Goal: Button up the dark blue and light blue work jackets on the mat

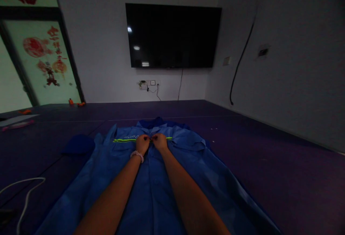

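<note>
"So, head view: how far along?"
"Blue cloth jacket [153, 192] laid out on the dark purple floor [256, 163]; what's left unfastened, I can't tell."
"And the grip?"
"Left hand [142, 144] and right hand [160, 142] pinch its chest front, both nearly closed."

The only view looks from the person's head, close above the blue jacket [151, 184], forward across it to the television [175, 35] on the far wall [102, 48].
</note>
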